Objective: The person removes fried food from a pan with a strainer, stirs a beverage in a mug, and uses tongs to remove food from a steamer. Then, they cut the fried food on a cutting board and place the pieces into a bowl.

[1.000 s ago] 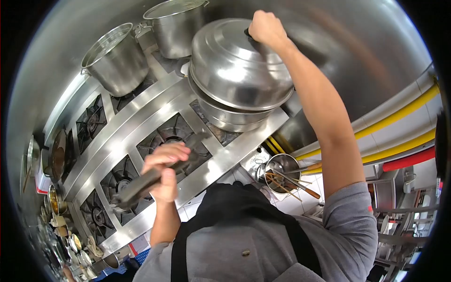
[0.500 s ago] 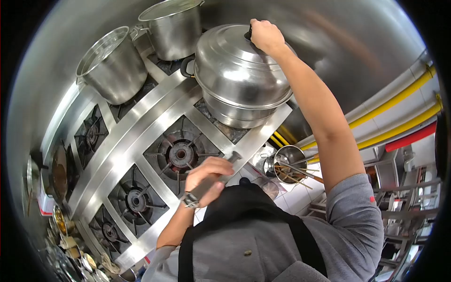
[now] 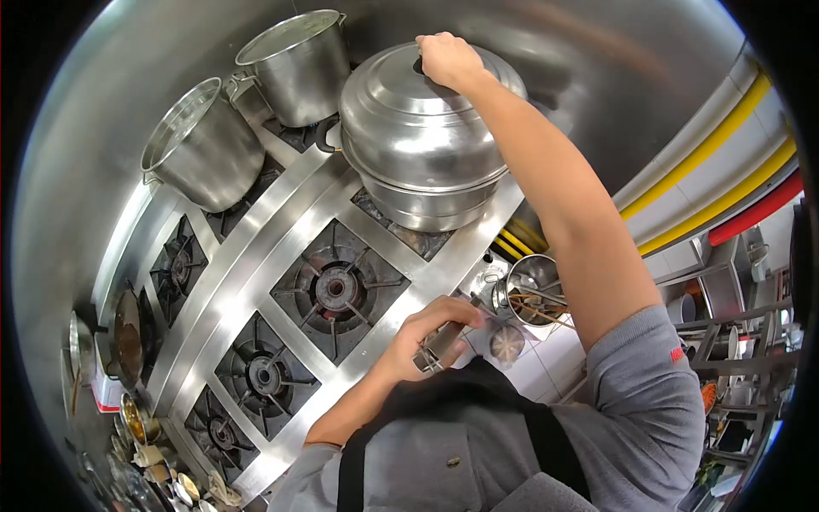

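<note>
My right hand (image 3: pixel 450 61) is closed round the black knob on top of the domed steel lid (image 3: pixel 426 128). The lid rests on a large steamer pot (image 3: pixel 431 205) at the back right of the stove. My left hand (image 3: pixel 418 341) grips a narrow dark-grey metal tool (image 3: pixel 444 341) in front of my apron. The tool has a shiny wire-like end nearest my wrist; its exact kind cannot be made out. An uncovered gas burner (image 3: pixel 335 288) lies between this hand and the pots.
Two tall steel stockpots (image 3: pixel 209 149) (image 3: pixel 299 72) stand at the back left. More burners (image 3: pixel 264 374) run along the left. A metal container with utensils (image 3: pixel 533 290) sits low at the right. Yellow pipes (image 3: pixel 717 209) and a red pipe (image 3: pixel 755 209) line the right wall.
My left hand has moved right and closer to my body, turning the grey tool. My right hand stays on the lid's knob, and the view has shifted slightly.
</note>
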`<state>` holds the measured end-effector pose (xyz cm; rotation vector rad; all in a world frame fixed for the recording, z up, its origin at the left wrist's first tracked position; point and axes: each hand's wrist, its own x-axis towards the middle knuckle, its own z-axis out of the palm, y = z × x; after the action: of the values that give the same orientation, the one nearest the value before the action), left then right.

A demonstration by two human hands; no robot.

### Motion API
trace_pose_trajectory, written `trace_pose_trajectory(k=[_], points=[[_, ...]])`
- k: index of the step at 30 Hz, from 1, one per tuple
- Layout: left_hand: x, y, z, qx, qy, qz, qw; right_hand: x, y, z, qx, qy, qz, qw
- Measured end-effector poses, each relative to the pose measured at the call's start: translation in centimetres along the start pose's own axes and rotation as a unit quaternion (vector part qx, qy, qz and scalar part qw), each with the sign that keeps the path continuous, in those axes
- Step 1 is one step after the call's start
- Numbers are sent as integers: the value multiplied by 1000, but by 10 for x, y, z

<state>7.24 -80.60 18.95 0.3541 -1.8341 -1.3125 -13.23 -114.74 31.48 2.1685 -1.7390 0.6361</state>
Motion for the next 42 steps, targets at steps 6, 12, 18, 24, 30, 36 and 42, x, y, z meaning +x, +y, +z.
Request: trace_pose_trajectory(k=[6,12,18,24,30,36,42], points=[[-3,-19,52,-35,25,-41,998,-1,10,1,92,-15,-3,996],[-12,-100,117,-73,159,-63,983,-84,23,-48,-1,138,-241,961],[11,-203,181,-118,120,-156,973,-405,96,-83,313,172,272,893],[25,-303,248,37,-2,-366,930,-817,14,-78,144,-159,637,741],[5,-395,285,322,-166,-303,881,-953,-211,-144,5,-170,912,373],[13,-502,283,239,-378,-439,779,-925,-443,-45,76,-40,983,164],[-30,-383,307,510,-172,-207,817,-864,-581,51,215,75,973,34]])
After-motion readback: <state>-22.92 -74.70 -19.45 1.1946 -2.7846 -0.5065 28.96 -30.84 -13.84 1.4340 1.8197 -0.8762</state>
